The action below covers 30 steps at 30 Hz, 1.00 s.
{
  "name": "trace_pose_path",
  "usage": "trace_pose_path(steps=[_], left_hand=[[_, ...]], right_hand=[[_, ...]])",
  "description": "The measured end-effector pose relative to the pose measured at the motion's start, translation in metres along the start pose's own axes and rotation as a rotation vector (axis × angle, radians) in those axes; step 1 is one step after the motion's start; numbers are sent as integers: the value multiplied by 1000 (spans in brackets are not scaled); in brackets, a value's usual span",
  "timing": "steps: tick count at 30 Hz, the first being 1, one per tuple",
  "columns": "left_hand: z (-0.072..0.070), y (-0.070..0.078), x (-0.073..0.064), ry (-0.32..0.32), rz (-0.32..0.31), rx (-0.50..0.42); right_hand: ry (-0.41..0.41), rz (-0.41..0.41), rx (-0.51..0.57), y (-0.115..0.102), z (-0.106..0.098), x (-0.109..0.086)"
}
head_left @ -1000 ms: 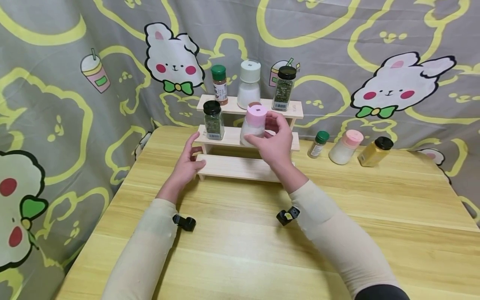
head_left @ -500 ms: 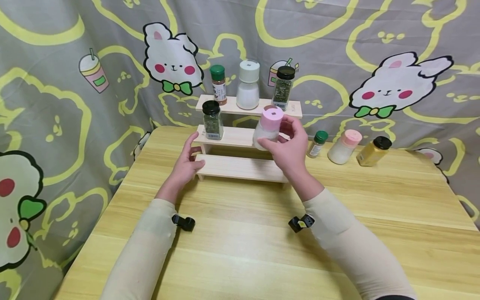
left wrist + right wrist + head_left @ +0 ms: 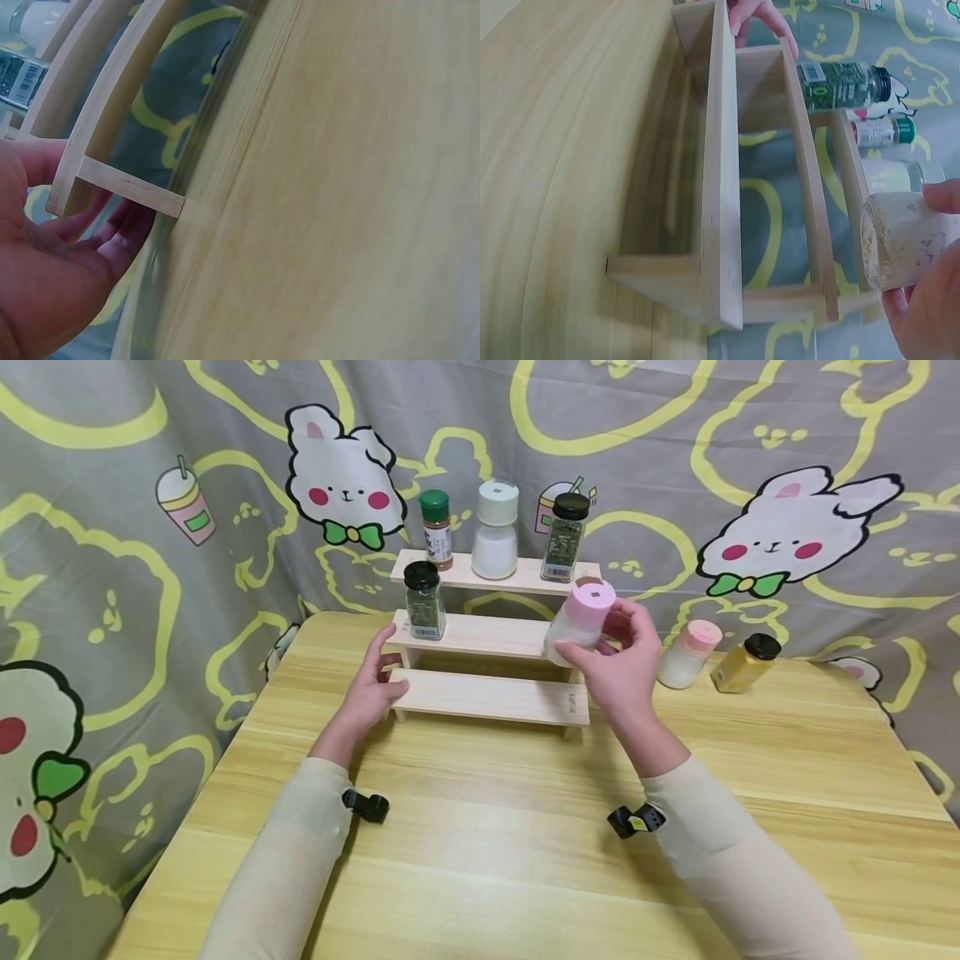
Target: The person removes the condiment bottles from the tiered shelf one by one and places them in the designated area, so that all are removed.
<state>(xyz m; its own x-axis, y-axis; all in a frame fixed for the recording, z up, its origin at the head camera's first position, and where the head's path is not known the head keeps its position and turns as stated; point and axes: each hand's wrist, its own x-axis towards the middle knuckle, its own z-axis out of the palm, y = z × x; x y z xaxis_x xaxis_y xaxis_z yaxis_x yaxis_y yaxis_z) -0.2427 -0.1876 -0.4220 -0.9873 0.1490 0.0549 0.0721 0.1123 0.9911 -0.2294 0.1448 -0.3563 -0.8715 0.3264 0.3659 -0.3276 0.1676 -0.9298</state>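
In the head view my right hand (image 3: 626,668) grips a pink-lidded seasoning jar (image 3: 570,631) and holds it slightly tilted at the right end of the middle tier. The right wrist view shows the jar's base (image 3: 904,240), with pale grains inside the clear body. My left hand (image 3: 366,687) holds the left end of a three-tier wooden rack (image 3: 487,697); in the left wrist view its fingers (image 3: 112,244) reach behind the lowest tier's end. On the middle tier's left stands a black-capped herb jar (image 3: 424,610).
Along the top tier stand a green-capped spice bottle (image 3: 437,531), a white-lidded jar (image 3: 496,539) and another black-capped herb jar (image 3: 564,539). Right of the rack, another pink-lidded jar (image 3: 686,658) and a black-capped yellow bottle (image 3: 742,667) stand on the table (image 3: 480,860). A patterned curtain (image 3: 645,410) hangs behind.
My right hand has carried the pink-lidded jar rightward along the middle tier, and it now hides the small green-capped bottle on the table. My left hand has stayed at the rack's left end.
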Motion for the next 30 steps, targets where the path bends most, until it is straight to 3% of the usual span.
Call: trace_pose_path(steps=[10, 18, 30], left_hand=[[0, 1, 0, -1, -17, 9], [-4, -24, 10, 15, -10, -4], [-4, -27, 11, 19, 5, 16]], right_hand=[[51, 25, -48, 5, -30, 0], [83, 56, -80, 16, -49, -2], [139, 140, -125, 43, -72, 1]])
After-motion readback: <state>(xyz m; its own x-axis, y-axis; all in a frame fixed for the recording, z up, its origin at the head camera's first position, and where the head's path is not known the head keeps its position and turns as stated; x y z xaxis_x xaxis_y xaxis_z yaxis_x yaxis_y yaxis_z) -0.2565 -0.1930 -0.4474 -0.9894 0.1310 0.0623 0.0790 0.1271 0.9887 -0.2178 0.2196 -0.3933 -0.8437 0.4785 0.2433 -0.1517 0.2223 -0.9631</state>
